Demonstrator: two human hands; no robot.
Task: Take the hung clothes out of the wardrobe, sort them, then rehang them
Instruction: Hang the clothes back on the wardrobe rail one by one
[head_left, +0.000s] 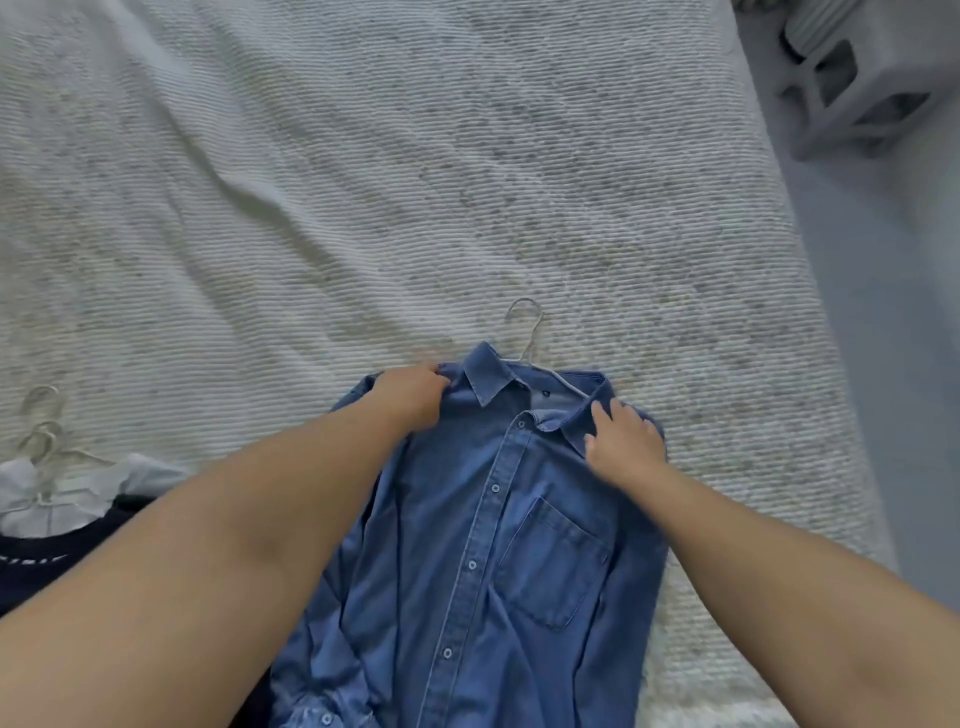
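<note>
A blue denim shirt (498, 545) lies face up on the bed (363, 182), buttoned down the front, near the bed's near edge and toward its right side, with the collar pointing away from the person. A white wire hanger (525, 332) is inside it: the hook sticks out past the collar onto the ribbed pale bedspread. The left hand (413, 397) has its fingers curled over the shirt's left shoulder seam, pinching the cloth there; the right hand (623, 441) lies on the other shoulder beside the collar, fingers spread and fairly straight, pressing rather than gripping as far as can be seen. At the bed's left edge sits a small pile of other garments (62, 499), a white one and a dark navy one, with two more hanger hooks (44, 415) showing above them. Off the bed's far right corner stands a pale grey plastic stool or crate (862, 93), blurred. This looks like the sorting stage: the shirt is being laid out and squared on its hanger, or about to be freed from it; which of the two cannot be told. The next move likely calls for both hands to work the shoulders evenly, so the hanger stays centred in the neck and the collar does not crumple.
</note>
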